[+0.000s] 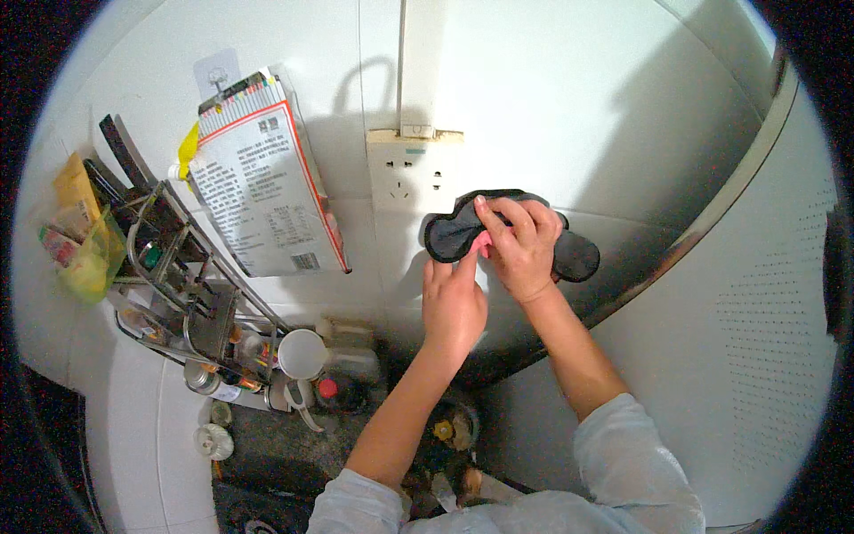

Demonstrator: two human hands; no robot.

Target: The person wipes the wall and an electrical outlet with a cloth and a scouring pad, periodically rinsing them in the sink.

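Observation:
A dark grey fabric item (pixel 450 237) with black edging is held up before the wall, folded or bunched, so its full shape is unclear. My right hand (pixel 527 250) grips it from above, thumb and fingers pressed on the cloth. Another rounded grey lobe (pixel 577 257) sticks out to the right of that hand. From below, my left hand (pixel 455 310) reaches to the cloth, its index finger against a small pink piece (pixel 482 241) between the hands. The left fingertips are partly hidden behind the fabric.
Behind the hands, a white socket panel (pixel 413 177) is on the tiled wall. A printed bag (pixel 250 180) hangs to its left. Further left stands a metal rack (pixel 213 314) with jars. Below are a white tub (pixel 301 354) and a red-capped container (pixel 328 388). A large white appliance-like panel (pixel 720 374) borders the right.

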